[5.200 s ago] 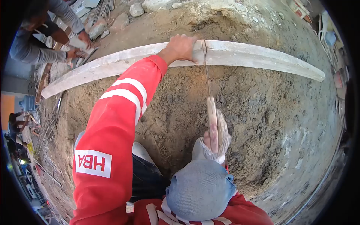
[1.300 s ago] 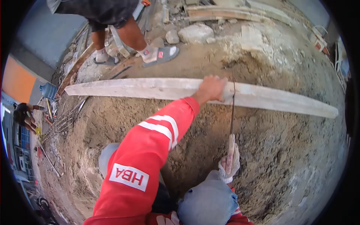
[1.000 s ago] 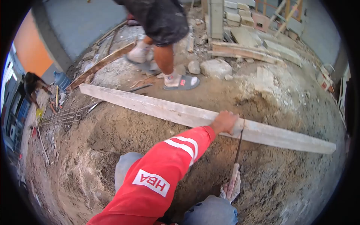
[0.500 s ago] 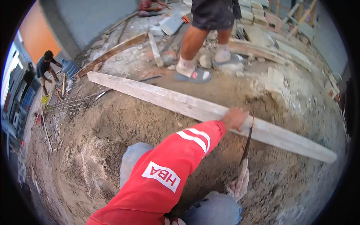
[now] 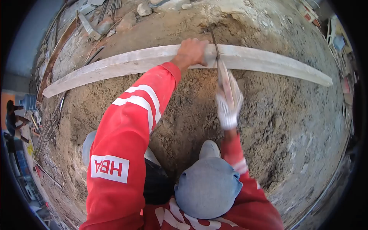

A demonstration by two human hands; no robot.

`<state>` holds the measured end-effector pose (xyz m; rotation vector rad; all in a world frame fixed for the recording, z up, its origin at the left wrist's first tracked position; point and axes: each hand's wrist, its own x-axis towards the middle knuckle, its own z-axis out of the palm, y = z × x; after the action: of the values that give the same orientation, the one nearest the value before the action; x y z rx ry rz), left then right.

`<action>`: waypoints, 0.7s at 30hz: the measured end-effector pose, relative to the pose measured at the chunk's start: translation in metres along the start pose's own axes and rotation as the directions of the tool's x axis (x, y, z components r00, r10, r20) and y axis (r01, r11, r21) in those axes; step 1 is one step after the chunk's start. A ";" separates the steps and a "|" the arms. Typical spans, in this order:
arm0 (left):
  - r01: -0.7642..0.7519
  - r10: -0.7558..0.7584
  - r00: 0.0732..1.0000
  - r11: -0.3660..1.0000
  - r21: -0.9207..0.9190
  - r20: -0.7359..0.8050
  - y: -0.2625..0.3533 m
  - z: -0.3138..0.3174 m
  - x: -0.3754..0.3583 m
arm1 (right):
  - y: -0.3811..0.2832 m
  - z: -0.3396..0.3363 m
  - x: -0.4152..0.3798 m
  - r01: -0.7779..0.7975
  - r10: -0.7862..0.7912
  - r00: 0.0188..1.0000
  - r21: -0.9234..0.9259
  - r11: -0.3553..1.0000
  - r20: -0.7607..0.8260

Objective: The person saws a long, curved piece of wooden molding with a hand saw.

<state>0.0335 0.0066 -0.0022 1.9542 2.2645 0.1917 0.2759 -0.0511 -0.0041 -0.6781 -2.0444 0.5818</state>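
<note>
A long pale wooden beam (image 5: 134,61) lies across the dirt in front of me. Bare, my left hand (image 5: 193,52) grips it near the middle, fingers over its top. In a white glove, my right hand (image 5: 229,99) is closed round the handle of a saw (image 5: 215,44). The saw's dark narrow blade crosses the beam just right of my left hand, its tip reaching past the far edge. Motion slightly blurs the glove.
My knee (image 5: 209,188) and shoe (image 5: 209,149) are below the beam. Another person (image 5: 13,117) is at the far left near a blue water jug (image 5: 28,102). Stones (image 5: 144,9), a short board (image 5: 89,27) and thin metal rods lie beyond the beam.
The view has tilted down and turned, so the standing person's legs have left it. My right hand has moved forward, up close to the beam. My left hand stays on the beam.
</note>
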 end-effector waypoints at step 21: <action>-0.033 0.033 0.999 0.999 0.018 -0.041 0.000 -0.002 -0.004 | 0.026 0.024 0.013 -0.250 0.249 0.968 0.298 0.921 0.042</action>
<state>0.0342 0.0029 -0.0004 2.0158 2.2682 0.2184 0.2559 -0.0264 -0.0245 -0.7570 -1.8288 1.0208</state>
